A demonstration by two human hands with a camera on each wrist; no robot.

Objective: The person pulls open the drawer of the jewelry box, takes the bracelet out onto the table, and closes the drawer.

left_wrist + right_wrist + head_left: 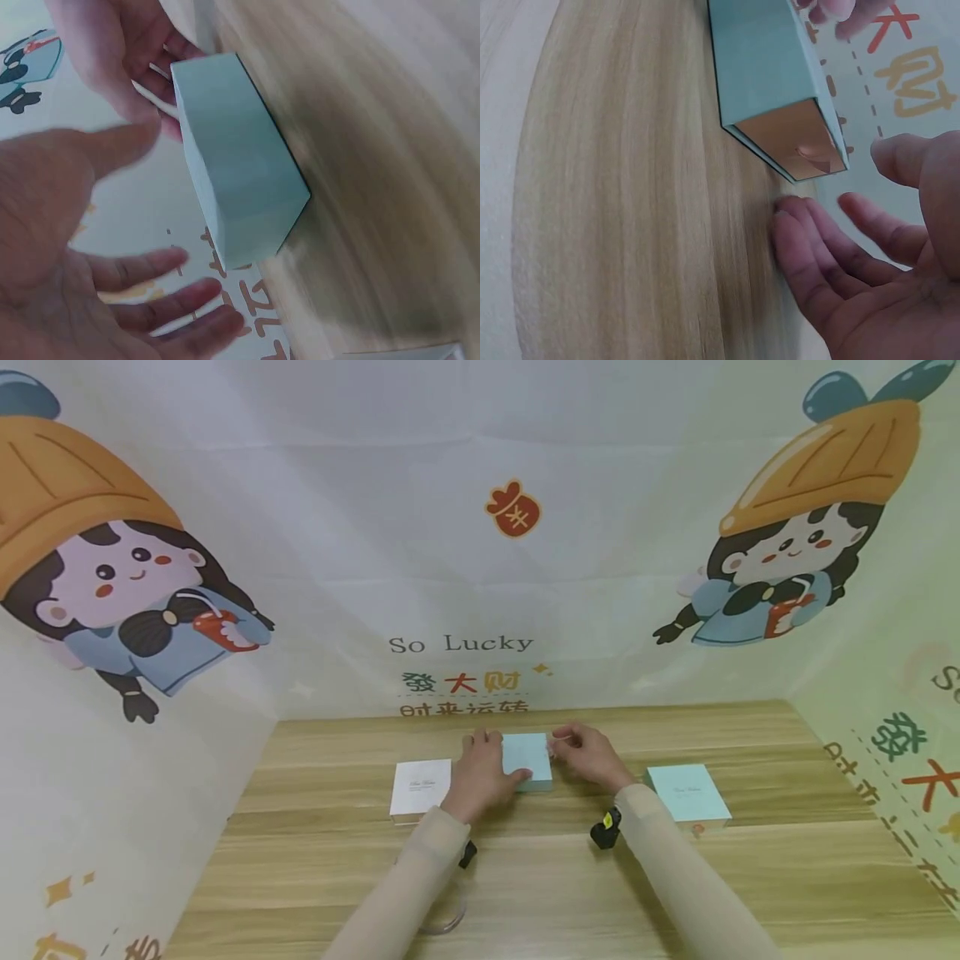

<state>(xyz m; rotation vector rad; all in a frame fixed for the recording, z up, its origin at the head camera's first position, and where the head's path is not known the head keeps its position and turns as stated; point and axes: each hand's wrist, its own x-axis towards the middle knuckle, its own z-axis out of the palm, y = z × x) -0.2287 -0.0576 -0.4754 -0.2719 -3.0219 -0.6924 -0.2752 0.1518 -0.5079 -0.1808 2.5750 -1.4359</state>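
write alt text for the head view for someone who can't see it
A person's left grip and right grip flank a pale green box on a wood-grain table. A white box lies to its left, a second green box to its right, and a cartoon-printed backdrop hangs behind.

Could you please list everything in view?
White box: 1, white, left.
Middle box: 1, pale green with coppery end, centre.
Right box: 1, pale green, right.
Table: 1, brown wood-grain, under the boxes.
Backdrop: 1, off-white with coloured prints, behind and beside the table.
Curved object: 1, greyish, unidentifiable, lower left of centre.
Wrist devices: 2, black, one per wrist.
Sleeves: 2, cream, on forearms.
Left hand: 1, bare, at the middle box's left side.
Right hand: 1, bare, near that box's coppery end.
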